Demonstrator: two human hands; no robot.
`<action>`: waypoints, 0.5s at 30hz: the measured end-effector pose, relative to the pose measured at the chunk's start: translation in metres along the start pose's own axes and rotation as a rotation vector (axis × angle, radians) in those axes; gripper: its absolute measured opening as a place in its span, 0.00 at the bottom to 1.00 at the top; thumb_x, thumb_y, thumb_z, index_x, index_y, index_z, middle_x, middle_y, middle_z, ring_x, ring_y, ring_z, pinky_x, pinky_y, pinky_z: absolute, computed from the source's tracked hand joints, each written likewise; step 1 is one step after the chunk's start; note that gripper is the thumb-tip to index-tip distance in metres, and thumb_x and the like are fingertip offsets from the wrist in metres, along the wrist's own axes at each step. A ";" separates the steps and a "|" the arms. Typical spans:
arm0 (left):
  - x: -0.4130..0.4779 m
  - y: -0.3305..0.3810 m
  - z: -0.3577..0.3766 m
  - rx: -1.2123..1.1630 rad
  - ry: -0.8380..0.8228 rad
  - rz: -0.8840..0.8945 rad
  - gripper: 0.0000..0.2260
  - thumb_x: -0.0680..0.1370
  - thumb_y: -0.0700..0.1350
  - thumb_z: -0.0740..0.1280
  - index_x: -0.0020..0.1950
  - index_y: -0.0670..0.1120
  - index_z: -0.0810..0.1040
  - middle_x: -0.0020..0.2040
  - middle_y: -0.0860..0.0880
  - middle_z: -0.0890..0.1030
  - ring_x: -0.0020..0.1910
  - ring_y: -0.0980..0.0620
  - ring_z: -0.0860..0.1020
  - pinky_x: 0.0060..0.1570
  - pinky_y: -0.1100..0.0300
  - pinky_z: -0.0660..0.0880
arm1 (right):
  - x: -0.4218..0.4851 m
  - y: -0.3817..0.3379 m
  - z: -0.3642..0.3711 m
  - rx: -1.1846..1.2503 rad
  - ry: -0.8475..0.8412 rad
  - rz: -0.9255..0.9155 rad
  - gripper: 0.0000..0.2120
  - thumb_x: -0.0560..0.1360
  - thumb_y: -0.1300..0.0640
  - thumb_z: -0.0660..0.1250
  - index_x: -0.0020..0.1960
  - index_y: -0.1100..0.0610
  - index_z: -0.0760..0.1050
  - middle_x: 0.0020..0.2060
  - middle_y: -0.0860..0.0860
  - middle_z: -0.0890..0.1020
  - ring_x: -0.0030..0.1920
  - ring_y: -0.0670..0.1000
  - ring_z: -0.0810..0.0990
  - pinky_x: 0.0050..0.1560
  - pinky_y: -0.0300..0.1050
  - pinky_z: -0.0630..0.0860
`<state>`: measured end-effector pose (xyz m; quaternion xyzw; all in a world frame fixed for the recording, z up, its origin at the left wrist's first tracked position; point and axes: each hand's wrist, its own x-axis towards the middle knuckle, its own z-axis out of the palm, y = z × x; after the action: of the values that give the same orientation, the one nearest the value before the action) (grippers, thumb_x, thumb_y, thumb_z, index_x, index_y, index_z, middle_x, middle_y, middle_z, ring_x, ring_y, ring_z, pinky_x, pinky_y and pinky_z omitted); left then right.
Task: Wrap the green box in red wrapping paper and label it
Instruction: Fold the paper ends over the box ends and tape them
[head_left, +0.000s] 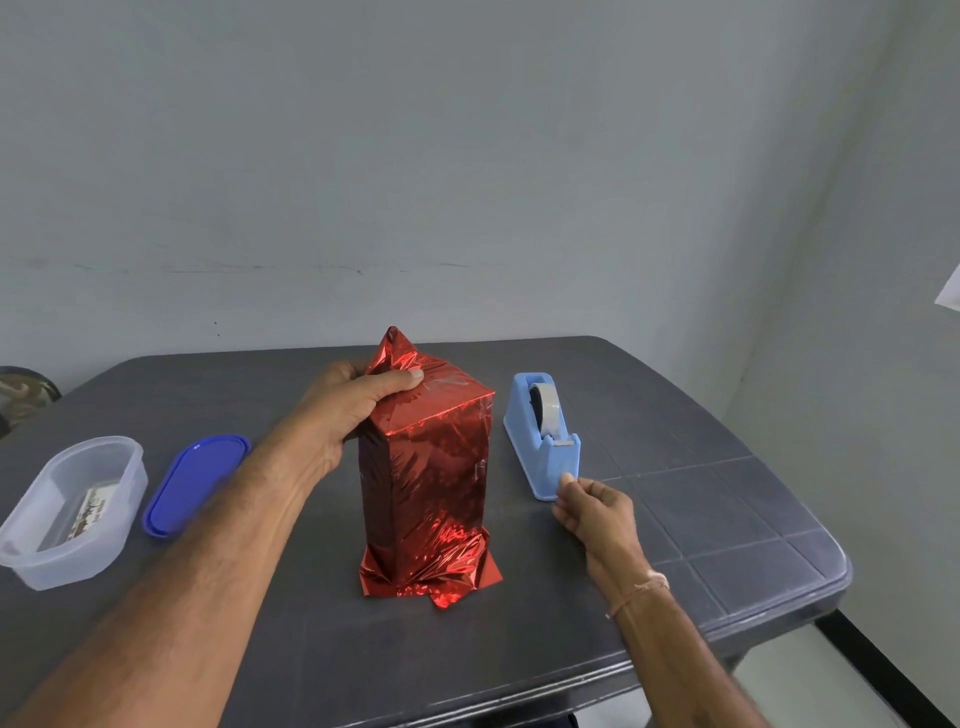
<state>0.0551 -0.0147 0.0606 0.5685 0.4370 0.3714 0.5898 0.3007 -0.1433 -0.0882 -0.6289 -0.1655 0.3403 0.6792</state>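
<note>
**Desk:** Where is the box on your feed?

**Operator:** I see the wrapped box (426, 483) standing upright near the middle of the counter (675, 519). The red wrapping paper (431, 577) covers it fully, so I see no green. The foil flares out in crumpled folds at the base, and one corner sticks up in a peak at the top.

**Desk:** And the hands?

**Operator:** The left hand (345, 410) grips the top of the box from the left-edge side, with its thumb pressing the folded paper down across the top face. The right hand (597, 512) is apart from the box. It sits at the near end of the blue tape dispenser (545, 457), fingers curled and thumb meeting forefinger. I cannot tell whether it pinches anything.

**Desk:** What else is there?

**Operator:** The dispenser stands just to the right of the box with a tape roll (548, 410) seated in it. By the left edge I see a clear container (31, 556) with a printed card (93, 512) inside. Its blue lid (195, 483) lies flat between the container and the box. A thin thread (639, 592) circles the right wrist.
</note>
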 end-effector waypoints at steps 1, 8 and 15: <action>0.001 0.000 0.000 0.004 -0.001 -0.005 0.17 0.69 0.47 0.81 0.54 0.42 0.83 0.46 0.44 0.87 0.41 0.49 0.84 0.41 0.59 0.78 | -0.006 -0.005 0.000 0.019 -0.084 0.010 0.09 0.79 0.55 0.72 0.47 0.62 0.81 0.40 0.55 0.81 0.41 0.50 0.80 0.50 0.47 0.83; 0.008 0.005 -0.006 0.042 -0.036 -0.034 0.14 0.69 0.46 0.81 0.51 0.44 0.83 0.42 0.44 0.87 0.38 0.50 0.83 0.46 0.57 0.79 | -0.041 -0.092 0.030 -0.144 -0.554 -0.278 0.10 0.83 0.53 0.65 0.49 0.59 0.77 0.42 0.51 0.79 0.48 0.49 0.78 0.50 0.44 0.76; 0.008 0.005 -0.012 0.045 -0.107 -0.048 0.14 0.70 0.47 0.81 0.51 0.44 0.84 0.43 0.46 0.87 0.35 0.53 0.83 0.40 0.62 0.80 | -0.072 -0.180 0.083 -0.622 -0.916 -0.606 0.13 0.83 0.52 0.65 0.44 0.59 0.76 0.38 0.51 0.76 0.41 0.47 0.74 0.46 0.41 0.72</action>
<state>0.0470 -0.0026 0.0648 0.5901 0.4264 0.3165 0.6081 0.2409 -0.1262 0.1137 -0.5127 -0.7016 0.3036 0.3908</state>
